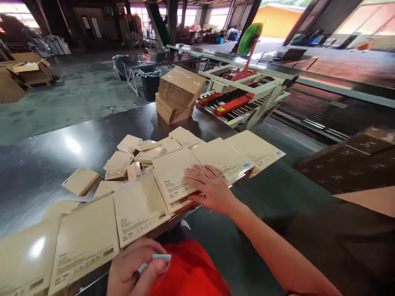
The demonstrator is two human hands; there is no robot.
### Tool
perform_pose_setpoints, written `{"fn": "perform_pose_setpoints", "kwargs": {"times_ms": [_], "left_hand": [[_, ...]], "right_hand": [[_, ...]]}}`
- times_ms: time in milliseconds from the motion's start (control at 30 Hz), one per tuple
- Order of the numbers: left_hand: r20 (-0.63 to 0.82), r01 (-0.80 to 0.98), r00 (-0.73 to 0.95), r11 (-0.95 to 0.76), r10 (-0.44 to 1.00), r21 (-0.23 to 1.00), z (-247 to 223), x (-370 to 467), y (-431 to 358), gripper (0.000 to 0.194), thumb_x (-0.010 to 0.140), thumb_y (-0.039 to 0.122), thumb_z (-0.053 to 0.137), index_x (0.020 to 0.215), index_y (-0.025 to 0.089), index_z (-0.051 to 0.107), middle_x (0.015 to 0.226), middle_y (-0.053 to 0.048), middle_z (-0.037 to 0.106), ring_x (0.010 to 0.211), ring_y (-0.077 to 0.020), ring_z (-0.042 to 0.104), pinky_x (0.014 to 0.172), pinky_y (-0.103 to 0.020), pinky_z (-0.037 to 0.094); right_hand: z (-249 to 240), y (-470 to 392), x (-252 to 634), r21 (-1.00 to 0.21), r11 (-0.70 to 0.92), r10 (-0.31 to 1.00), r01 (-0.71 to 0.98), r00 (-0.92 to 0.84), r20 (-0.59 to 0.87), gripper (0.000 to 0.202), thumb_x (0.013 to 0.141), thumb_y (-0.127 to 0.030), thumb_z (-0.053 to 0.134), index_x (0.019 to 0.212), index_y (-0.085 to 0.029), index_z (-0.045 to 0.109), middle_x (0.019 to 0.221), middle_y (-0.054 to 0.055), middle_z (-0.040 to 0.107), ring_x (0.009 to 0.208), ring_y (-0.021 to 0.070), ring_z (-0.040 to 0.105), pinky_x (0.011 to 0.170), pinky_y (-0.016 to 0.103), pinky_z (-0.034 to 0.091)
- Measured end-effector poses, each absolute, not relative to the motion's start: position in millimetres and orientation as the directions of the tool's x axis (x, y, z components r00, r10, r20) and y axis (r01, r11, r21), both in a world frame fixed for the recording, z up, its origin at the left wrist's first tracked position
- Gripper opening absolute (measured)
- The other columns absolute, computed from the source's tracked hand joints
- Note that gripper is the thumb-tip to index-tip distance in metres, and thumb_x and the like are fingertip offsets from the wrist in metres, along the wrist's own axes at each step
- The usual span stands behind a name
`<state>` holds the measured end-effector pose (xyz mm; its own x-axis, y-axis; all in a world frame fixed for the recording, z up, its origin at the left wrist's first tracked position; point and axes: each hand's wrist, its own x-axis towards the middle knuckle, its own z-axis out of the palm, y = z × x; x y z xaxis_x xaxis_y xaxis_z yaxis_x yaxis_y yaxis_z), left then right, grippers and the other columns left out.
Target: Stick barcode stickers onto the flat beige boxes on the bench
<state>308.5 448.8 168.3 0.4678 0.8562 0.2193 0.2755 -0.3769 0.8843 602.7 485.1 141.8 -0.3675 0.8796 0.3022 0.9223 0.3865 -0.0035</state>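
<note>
A row of flat beige boxes [140, 201] with printed text and barcodes runs along the near edge of the table. My right hand [211, 187] lies flat with its fingers stretched over one of them, the beige box [174, 172] near the middle, which rests partly on another. Low in the view, my left hand [138, 267] is closed around a short pale blue-green stick [161, 257], whose exact kind I cannot make out. Behind the row is a loose heap of smaller beige boxes [119, 162], some tilted on each other.
A stack of folded brown cardboard [179, 96] stands at the far end of the dark table [92, 135]. Beyond it is a carton-sealing machine [243, 90] with red parts. Brown cartons [358, 160] are at the right. Lined black bins [149, 82] stand farther back.
</note>
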Motion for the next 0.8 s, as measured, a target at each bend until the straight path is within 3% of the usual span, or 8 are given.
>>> {"fn": "perform_pose_setpoints", "kwargs": {"times_ms": [100,200,333,433,500,567,700,800], "left_hand": [[0.257,0.292,0.442,-0.409,0.859,0.865,168,370,446,0.030,0.086,0.027,0.056,0.058,0.019,0.061,0.070,-0.002,0.070,0.060,-0.0115,0.065,0.056,-0.018,0.050],[0.307,0.429,0.232,-0.381,0.923,0.819,162,407,436,0.026,0.086,0.025,0.056,0.061,0.019,0.062,0.073,-0.002,0.070,0.065,-0.0126,0.066,0.057,-0.019,0.051],[0.440,0.640,0.086,-0.388,0.894,0.663,153,422,427,0.017,0.084,0.020,0.059,0.069,0.021,0.067,0.089,-0.004,0.071,0.082,-0.0148,0.068,0.069,-0.021,0.053],[0.547,0.732,0.215,-0.505,0.809,0.459,150,425,433,0.015,0.081,0.020,0.063,0.067,0.022,0.068,0.120,-0.008,0.065,0.116,-0.0247,0.058,0.096,-0.037,0.047],[0.540,0.741,0.354,-0.581,0.764,0.336,150,433,442,0.021,0.081,0.022,0.064,0.061,0.021,0.066,0.135,-0.008,0.056,0.133,-0.0319,0.041,0.110,-0.055,0.029],[0.501,0.723,0.463,-0.638,0.731,0.265,149,448,451,0.025,0.082,0.027,0.064,0.057,0.022,0.064,0.140,-0.006,0.053,0.139,-0.0349,0.030,0.111,-0.065,0.013],[0.451,0.648,0.572,-0.714,0.685,0.264,146,496,462,0.031,0.084,0.033,0.060,0.055,0.023,0.063,0.140,0.000,0.052,0.142,-0.0351,0.023,0.110,-0.069,0.004],[0.400,0.652,0.590,-0.706,0.702,0.276,141,527,466,0.031,0.086,0.030,0.058,0.056,0.022,0.062,0.142,0.000,0.050,0.141,-0.0343,0.028,0.111,-0.066,0.009]], "right_hand": [[137,481,604,-0.016,0.433,0.860,0.901,-0.407,0.308,0.049,0.089,-0.045,0.054,0.132,-0.022,0.052,0.142,0.007,0.049,0.131,0.0329,0.040,0.106,0.052,0.028],[139,476,606,-0.056,0.471,0.849,0.880,-0.436,0.299,0.048,0.090,-0.042,0.053,0.133,-0.021,0.051,0.143,0.009,0.047,0.131,0.0349,0.038,0.105,0.053,0.028],[153,478,628,-0.129,0.561,0.812,0.818,-0.513,0.278,0.059,0.086,-0.052,0.054,0.135,-0.019,0.049,0.147,0.013,0.040,0.132,0.0342,0.037,0.106,0.051,0.030],[165,484,676,-0.088,0.635,0.755,0.767,-0.593,0.277,0.070,0.082,-0.058,0.057,0.141,-0.022,0.041,0.152,0.013,0.033,0.138,0.0326,0.030,0.109,0.053,0.026],[169,485,723,-0.028,0.605,0.766,0.796,-0.571,0.297,0.069,0.084,-0.057,0.055,0.142,-0.024,0.038,0.151,0.010,0.036,0.139,0.0310,0.029,0.111,0.055,0.020],[168,480,772,0.029,0.507,0.811,0.861,-0.488,0.323,0.071,0.083,-0.060,0.054,0.143,-0.027,0.037,0.150,0.010,0.037,0.139,0.0329,0.028,0.112,0.058,0.013],[159,462,846,0.106,0.325,0.885,0.940,-0.342,0.317,0.084,0.073,-0.073,0.055,0.143,-0.031,0.037,0.150,0.009,0.036,0.141,0.0415,0.017,0.110,0.065,0.008],[148,462,865,0.149,0.386,0.869,0.910,-0.413,0.274,0.086,0.073,-0.076,0.050,0.144,-0.031,0.034,0.150,0.010,0.037,0.140,0.0404,0.021,0.108,0.065,0.013]]}}
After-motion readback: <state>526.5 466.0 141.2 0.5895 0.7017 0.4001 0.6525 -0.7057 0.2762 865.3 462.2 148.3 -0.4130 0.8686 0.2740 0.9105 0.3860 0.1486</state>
